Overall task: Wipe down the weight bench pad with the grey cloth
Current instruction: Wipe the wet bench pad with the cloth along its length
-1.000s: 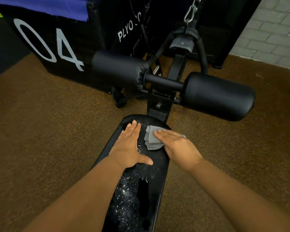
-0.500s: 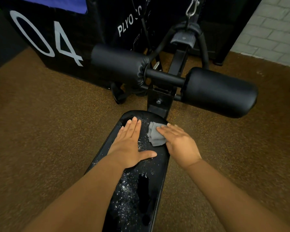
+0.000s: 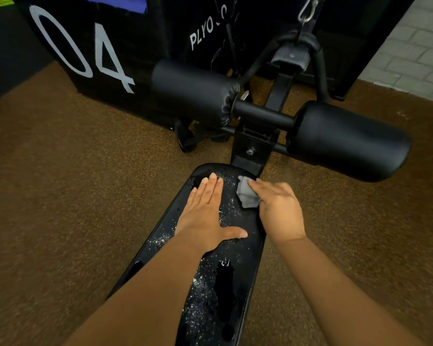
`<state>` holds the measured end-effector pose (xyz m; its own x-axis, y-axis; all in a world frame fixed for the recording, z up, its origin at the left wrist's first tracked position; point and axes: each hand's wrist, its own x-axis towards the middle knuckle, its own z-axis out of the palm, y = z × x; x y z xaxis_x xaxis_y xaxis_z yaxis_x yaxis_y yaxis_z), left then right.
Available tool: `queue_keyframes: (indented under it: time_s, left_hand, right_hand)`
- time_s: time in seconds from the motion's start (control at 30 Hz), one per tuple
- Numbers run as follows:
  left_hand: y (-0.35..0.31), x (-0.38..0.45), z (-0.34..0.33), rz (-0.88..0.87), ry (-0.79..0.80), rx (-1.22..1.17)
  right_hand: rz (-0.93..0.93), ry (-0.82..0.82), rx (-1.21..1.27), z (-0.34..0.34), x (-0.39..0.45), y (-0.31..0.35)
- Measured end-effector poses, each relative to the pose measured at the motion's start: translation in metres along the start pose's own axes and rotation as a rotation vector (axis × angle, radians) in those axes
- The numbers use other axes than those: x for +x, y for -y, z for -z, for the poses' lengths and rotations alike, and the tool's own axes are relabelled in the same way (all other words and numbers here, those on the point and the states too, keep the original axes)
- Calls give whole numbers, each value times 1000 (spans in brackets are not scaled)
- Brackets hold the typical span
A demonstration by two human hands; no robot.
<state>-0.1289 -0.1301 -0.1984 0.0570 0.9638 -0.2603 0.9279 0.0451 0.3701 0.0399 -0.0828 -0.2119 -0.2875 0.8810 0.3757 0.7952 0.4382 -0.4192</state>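
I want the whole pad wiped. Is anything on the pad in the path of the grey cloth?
Yes. The left hand rests flat on the bench pad, just left of the grey cloth under the right hand, covering the pad's left side there.

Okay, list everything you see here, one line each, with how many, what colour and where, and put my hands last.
bench pad: one, black, speckled with white droplets, centre foreground
grey cloth: one, crumpled, on the pad's far end under the right hand
roller pads: two, black, on a crossbar beyond the pad, second one at right
plyo box: one, black with white 04, far left
carabiner: one, silver, top centre
floor: brown speckled
brick wall: light grey, top right
left hand: flat on the pad
right hand: presses the cloth onto the pad
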Motion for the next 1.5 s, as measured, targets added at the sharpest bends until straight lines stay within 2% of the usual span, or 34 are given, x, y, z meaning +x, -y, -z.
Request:
queue_keyframes:
  time_s: [0.07,0.13,0.2,0.27,0.37,0.5,0.57,0.7,0.87,0.93,1.07,1.13,1.23,1.33,1.43,1.5]
  left_hand:
    - [1,1,-1,-6,-4,-4]
    - [1,1,-1,-7,-9,-12]
    - [1,1,0,-5,-5,-7]
    - [0,1,1,-4,0,-1]
    - [-2,0,3,-1,-5,-2]
    - [-2,-5,1,45,-25,18]
    - [-3,-7,0,104,-40,16]
    - [-5,-8,0,194,-59,-36]
    - [-4,-12,3,240,-71,-96]
    - [-5,-12,5,243,-63,-106]
    - [-7,-12,4,249,-85,-132]
    - [-8,-13,4,246,-99,-141]
    - [-10,-13,4,248,-122,-174]
    - [-10,-12,3,246,-149,-236]
    - [-10,-12,5,249,-133,-281]
    - [-8,-12,8,247,-122,-284]
  right_hand:
    - [24,23,22,-4,4,8]
    - [129,84,23,3,-4,4]
    - [251,195,6,15,-19,-13]
    - [289,313,5,28,-25,-30]
    - [200,304,2,28,-12,-37]
    - [-149,149,10,10,28,-8]
    - [-178,147,9,-2,40,16]
    - [22,301,59,-10,28,47]
    - [294,355,-4,15,5,6]
    - [232,340,-39,17,16,-4]
    - [-125,209,-62,3,47,10]
    - [-175,185,-65,-10,56,27]
    - [-98,205,-41,-24,62,57]
    - [-39,321,8,-24,55,73]
    - [100,421,98,-16,44,66]
    - [154,527,242,-3,43,51]
